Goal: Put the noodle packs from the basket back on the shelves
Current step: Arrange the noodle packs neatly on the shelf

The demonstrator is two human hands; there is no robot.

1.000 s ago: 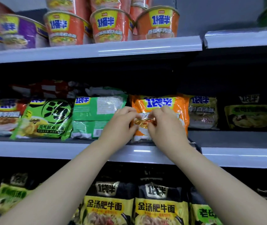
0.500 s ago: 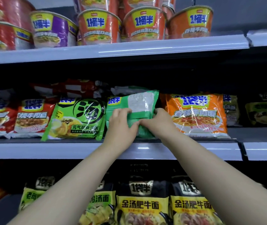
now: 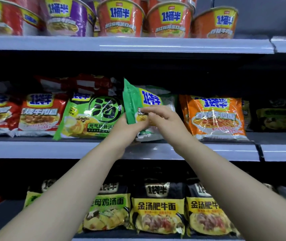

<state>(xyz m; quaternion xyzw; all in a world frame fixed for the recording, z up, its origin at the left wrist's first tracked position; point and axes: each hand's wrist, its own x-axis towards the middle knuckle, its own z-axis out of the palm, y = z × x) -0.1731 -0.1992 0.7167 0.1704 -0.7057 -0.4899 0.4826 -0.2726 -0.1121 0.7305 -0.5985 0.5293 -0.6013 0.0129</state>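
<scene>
A green noodle pack [image 3: 133, 100] stands turned partly edge-on over the middle shelf [image 3: 51, 148], its yellow and blue front facing right. My left hand [image 3: 130, 126] grips its lower edge from below. My right hand [image 3: 163, 119] pinches the front of the same pack with fingers curled. Behind it lies another green pack [image 3: 158, 131] on the shelf. The basket is out of view.
A light green soup pack [image 3: 90, 117] and red packs [image 3: 39, 115] sit left of my hands; an orange pack [image 3: 215, 117] sits right. Cup noodles [image 3: 119, 18] line the top shelf. Black and yellow packs [image 3: 158, 207] fill the bottom shelf.
My hands moved from the orange pack to the green pack, then lifted and turned it from back-side-out toward front-facing. The view shifted left.
</scene>
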